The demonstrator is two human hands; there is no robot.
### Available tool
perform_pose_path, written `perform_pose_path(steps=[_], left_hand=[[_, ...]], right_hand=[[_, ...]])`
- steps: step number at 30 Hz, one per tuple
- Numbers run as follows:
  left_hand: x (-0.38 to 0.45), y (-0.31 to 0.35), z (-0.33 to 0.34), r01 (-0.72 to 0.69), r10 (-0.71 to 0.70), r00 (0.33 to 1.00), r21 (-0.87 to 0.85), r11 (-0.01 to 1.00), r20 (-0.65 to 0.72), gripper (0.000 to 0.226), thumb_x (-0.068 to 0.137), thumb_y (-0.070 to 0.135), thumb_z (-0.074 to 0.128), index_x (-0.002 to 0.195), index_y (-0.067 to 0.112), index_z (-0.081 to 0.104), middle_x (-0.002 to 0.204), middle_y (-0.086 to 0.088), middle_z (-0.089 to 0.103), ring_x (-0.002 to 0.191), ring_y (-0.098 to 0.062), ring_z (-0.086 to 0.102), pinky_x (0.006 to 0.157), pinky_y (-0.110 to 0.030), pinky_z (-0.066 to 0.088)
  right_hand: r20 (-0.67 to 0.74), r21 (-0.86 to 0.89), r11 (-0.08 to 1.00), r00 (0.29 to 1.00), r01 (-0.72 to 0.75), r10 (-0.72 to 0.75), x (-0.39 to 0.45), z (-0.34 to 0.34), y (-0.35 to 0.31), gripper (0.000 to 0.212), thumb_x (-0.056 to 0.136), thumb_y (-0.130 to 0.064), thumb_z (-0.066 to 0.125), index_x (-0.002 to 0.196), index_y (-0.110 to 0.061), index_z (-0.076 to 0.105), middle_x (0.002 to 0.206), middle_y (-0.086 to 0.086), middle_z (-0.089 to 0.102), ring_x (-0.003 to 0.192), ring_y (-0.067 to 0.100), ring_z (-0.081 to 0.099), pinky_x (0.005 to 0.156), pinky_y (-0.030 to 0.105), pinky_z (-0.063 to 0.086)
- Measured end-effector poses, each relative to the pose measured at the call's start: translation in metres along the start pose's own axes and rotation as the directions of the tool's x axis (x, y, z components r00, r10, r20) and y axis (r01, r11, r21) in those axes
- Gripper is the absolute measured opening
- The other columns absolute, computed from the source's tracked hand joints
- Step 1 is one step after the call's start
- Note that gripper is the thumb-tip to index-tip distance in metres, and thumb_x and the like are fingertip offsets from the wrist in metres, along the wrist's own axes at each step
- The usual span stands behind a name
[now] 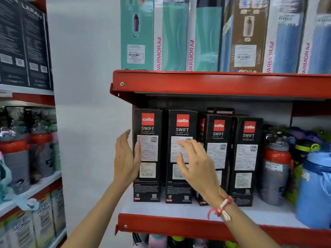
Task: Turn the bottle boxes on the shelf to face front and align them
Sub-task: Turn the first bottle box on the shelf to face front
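Observation:
Several black bottle boxes with red logos stand in a row on the white shelf (161, 209). The leftmost box (147, 176) and the second box (180, 192) show their label side. A third box (217, 140) and a fourth box (246, 158) stand a little further back. My left hand (125, 158) lies flat against the leftmost box's left edge, fingers straight. My right hand (195, 163) hovers in front of the second box with fingers spread, holding nothing; whether it touches the box is unclear. It hides part of the second and third boxes.
Loose bottles (275, 169) and a blue jug (315, 190) crowd the shelf's right end. Tall bottle boxes (170, 33) fill the red shelf (215, 85) above. A white wall (86, 86) lies left, then another rack of bottles (18, 154).

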State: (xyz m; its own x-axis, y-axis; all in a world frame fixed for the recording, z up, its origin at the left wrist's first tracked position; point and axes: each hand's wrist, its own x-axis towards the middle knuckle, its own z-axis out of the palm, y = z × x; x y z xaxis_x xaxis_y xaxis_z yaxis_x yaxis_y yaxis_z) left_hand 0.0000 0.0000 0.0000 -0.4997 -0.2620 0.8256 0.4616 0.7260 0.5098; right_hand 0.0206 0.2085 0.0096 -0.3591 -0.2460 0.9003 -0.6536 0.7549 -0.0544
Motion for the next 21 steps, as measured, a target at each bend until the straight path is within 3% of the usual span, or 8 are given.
perform_pose_path(steps=[3, 6, 9, 12, 14, 18, 21], left_hand=[[0.001, -0.018, -0.003, 0.137, -0.132, 0.986, -0.041, 0.990, 0.101, 0.047, 0.097, 0.041, 0.032, 0.136, 0.015, 0.037, 0.136, -0.007, 0.045, 0.125, -0.020, 0.045, 0.100, -0.032, 0.038], [0.006, -0.039, 0.002, 0.184, -0.159, 0.955, -0.080, 0.980, 0.251, 0.041, 0.100, 0.039, 0.028, 0.128, 0.018, 0.049, 0.129, -0.007, 0.055, 0.119, -0.021, 0.051, 0.099, -0.036, 0.040], [0.014, -0.052, 0.004, 0.306, -0.220, 0.923, -0.255, 0.917, 0.316, 0.034, 0.100, 0.039, 0.030, 0.116, 0.021, 0.054, 0.117, -0.005, 0.063, 0.106, -0.019, 0.059, 0.092, -0.048, 0.050], [0.019, -0.057, 0.005, 0.496, -0.317, 0.839, -0.380, 0.781, 0.443, 0.030, 0.099, 0.037, 0.037, 0.115, 0.016, 0.052, 0.116, -0.009, 0.063, 0.101, -0.016, 0.062, 0.078, -0.035, 0.054], [0.021, -0.063, 0.004, 0.569, -0.314, 0.771, -0.377, 0.731, 0.554, 0.037, 0.096, 0.043, 0.040, 0.122, 0.018, 0.047, 0.119, -0.009, 0.061, 0.108, -0.018, 0.060, 0.079, -0.032, 0.051], [0.022, -0.080, 0.001, 0.648, -0.281, 0.667, -0.351, 0.676, 0.690, 0.053, 0.092, 0.053, 0.041, 0.135, 0.023, 0.041, 0.131, 0.002, 0.056, 0.123, -0.016, 0.050, 0.095, -0.041, 0.047], [0.018, -0.081, -0.004, 0.654, -0.225, 0.625, -0.345, 0.673, 0.747, 0.055, 0.091, 0.056, 0.040, 0.140, 0.032, 0.035, 0.135, 0.010, 0.051, 0.126, -0.011, 0.045, 0.081, -0.030, 0.048]], right_hand=[[0.059, 0.068, 0.990, 0.991, -0.126, 0.122, -0.005, 0.026, -0.017, 0.037, 0.092, -0.027, 0.049, 0.127, -0.017, 0.053, 0.116, -0.004, 0.060, 0.100, 0.013, 0.062, 0.075, 0.029, 0.057], [0.150, 0.054, 0.963, 0.956, -0.264, 0.254, -0.011, 0.049, -0.031, 0.049, 0.094, -0.032, 0.048, 0.140, -0.019, 0.040, 0.127, -0.004, 0.053, 0.104, 0.015, 0.060, 0.081, 0.031, 0.053], [0.225, 0.067, 0.935, 0.918, -0.349, 0.326, -0.013, 0.066, -0.043, 0.061, 0.094, -0.037, 0.048, 0.148, -0.018, 0.027, 0.138, 0.000, 0.048, 0.110, 0.015, 0.059, 0.089, 0.031, 0.051], [0.286, 0.022, 0.901, 0.866, -0.434, 0.410, -0.013, 0.082, -0.056, 0.075, 0.093, -0.046, 0.047, 0.152, -0.016, 0.013, 0.148, 0.003, 0.041, 0.119, 0.018, 0.055, 0.096, 0.030, 0.048], [0.316, 0.014, 0.858, 0.816, -0.514, 0.484, -0.011, 0.096, -0.064, 0.089, 0.089, -0.053, 0.050, 0.152, -0.014, 0.001, 0.148, 0.006, 0.039, 0.118, 0.022, 0.055, 0.091, 0.031, 0.049], [0.299, -0.061, 0.769, 0.723, -0.637, 0.623, -0.006, 0.127, -0.082, 0.123, 0.075, -0.066, 0.060, 0.147, -0.009, -0.022, 0.145, 0.012, 0.031, 0.118, 0.028, 0.050, 0.082, 0.032, 0.050], [0.187, -0.126, 0.729, 0.706, -0.672, 0.683, -0.007, 0.144, -0.091, 0.136, 0.065, -0.073, 0.064, 0.145, -0.009, -0.026, 0.139, 0.015, 0.035, 0.113, 0.029, 0.049, 0.076, 0.033, 0.055]])
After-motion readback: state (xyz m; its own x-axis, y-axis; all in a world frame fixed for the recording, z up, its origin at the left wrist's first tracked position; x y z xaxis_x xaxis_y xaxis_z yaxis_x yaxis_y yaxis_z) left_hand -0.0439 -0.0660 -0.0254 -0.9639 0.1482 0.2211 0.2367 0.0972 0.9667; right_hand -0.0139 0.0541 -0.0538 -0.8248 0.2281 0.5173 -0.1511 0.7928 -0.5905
